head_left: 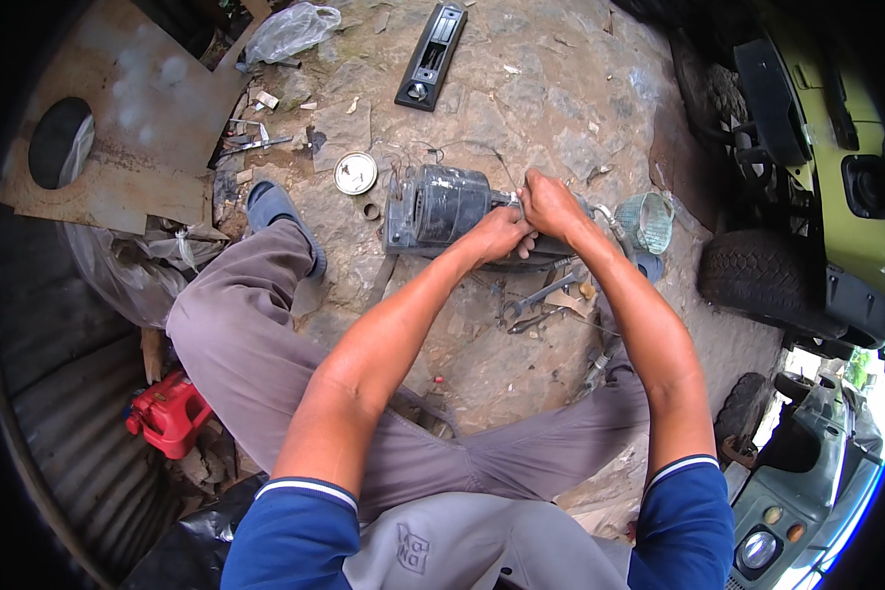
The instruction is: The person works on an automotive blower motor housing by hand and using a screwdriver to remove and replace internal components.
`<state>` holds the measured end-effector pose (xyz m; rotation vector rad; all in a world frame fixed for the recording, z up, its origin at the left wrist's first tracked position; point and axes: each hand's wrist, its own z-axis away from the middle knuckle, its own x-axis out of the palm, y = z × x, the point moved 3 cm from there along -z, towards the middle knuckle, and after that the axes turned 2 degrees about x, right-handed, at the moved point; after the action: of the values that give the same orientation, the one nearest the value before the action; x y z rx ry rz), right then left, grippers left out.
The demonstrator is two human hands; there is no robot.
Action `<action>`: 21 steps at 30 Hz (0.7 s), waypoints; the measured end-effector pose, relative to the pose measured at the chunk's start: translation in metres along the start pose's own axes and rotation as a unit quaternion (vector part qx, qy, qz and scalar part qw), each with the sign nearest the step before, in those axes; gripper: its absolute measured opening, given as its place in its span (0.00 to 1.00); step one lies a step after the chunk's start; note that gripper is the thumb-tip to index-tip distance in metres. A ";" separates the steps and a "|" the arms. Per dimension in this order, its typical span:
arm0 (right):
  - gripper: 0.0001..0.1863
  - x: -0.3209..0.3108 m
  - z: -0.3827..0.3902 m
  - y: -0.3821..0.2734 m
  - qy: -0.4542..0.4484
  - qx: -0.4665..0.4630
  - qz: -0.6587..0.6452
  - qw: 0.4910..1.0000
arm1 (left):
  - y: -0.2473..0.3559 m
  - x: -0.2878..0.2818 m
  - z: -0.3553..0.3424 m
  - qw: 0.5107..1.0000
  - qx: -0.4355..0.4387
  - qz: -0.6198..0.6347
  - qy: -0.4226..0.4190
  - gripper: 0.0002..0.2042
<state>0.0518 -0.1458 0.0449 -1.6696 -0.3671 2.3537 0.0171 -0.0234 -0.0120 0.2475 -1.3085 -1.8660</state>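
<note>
A black cylindrical machine part (449, 205), like a motor or booster housing, lies on its side on the stone ground between my feet. A metal rod or neck sticks out from its right end. My left hand (504, 234) is curled at that end, its fingers closed near the neck. Right beside it, nearly touching, my right hand (553, 206) is closed with thumb and fingers pinched together. Whatever the fingers grip is hidden behind them. Below the part lie a wrench (541, 293) and other small tools.
A round tin (355, 173) and a metal ring (371, 210) sit left of the part; a greenish mesh-like bowl (646, 222) stands right. Farther off lies a black panel (433, 56). A red jerrycan (171, 414), a rusty sheet (118, 108) and a vehicle tyre (762, 278) flank me.
</note>
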 end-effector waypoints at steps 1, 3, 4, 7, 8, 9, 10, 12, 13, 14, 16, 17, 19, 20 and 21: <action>0.13 -0.001 0.000 0.004 -0.001 -0.035 0.001 0.999 | 0.001 0.000 0.000 1.000 -0.011 0.003 -0.002 0.15; 0.13 -0.002 0.000 0.007 -0.002 -0.109 0.002 0.994 | -0.001 0.000 -0.001 1.000 -0.018 0.004 -0.006 0.15; 0.12 -0.001 -0.001 0.007 0.001 -0.124 0.002 0.992 | -0.003 0.000 -0.002 1.000 -0.013 0.002 -0.009 0.15; 0.13 -0.004 0.003 0.000 0.004 -0.125 -0.004 0.992 | -0.004 0.000 -0.001 1.000 -0.011 -0.001 0.000 0.14; 0.14 -0.008 0.006 -0.001 0.002 -0.096 -0.009 0.995 | -0.004 0.000 -0.001 1.000 -0.013 -0.002 0.006 0.14; 0.15 -0.012 0.009 -0.005 0.000 -0.067 -0.013 0.998 | -0.002 0.000 0.000 1.000 -0.008 -0.008 0.011 0.14; 0.16 -0.014 0.011 -0.008 -0.007 -0.026 -0.017 1.000 | -0.001 -0.001 0.001 1.000 -0.003 -0.013 0.016 0.15; 0.18 -0.015 0.013 -0.012 -0.022 0.056 -0.024 0.998 | 0.000 -0.001 0.002 1.000 0.005 -0.021 0.020 0.15; 0.18 -0.015 0.013 -0.013 -0.015 0.064 -0.023 0.998 | -0.001 0.000 0.002 0.999 0.008 -0.024 0.019 0.15; 0.19 -0.014 0.013 -0.012 -0.008 0.071 -0.021 0.997 | 0.000 0.001 0.001 0.999 0.011 -0.027 0.018 0.15; 0.20 -0.008 0.012 -0.010 -0.003 0.083 -0.010 0.997 | -0.002 0.003 -0.001 0.999 0.017 -0.040 0.020 0.16; 0.20 -0.005 0.010 -0.010 -0.004 0.086 0.001 0.996 | -0.004 0.003 -0.001 0.999 0.019 -0.046 0.021 0.16; 0.20 -0.004 0.008 -0.011 -0.015 0.102 0.021 0.994 | -0.002 0.005 0.002 0.999 0.022 -0.041 0.021 0.16; 0.20 -0.004 0.008 -0.011 -0.025 0.113 0.031 0.993 | 0.000 0.006 0.002 0.999 0.022 -0.040 0.018 0.16; 0.20 -0.004 0.007 -0.012 -0.034 0.123 0.040 0.991 | 0.000 0.006 0.002 0.999 0.021 -0.041 0.016 0.16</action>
<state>0.0465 -0.1360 0.0547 -1.5183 -0.0186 2.4040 0.0118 -0.0263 -0.0099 0.3560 -1.3343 -1.8956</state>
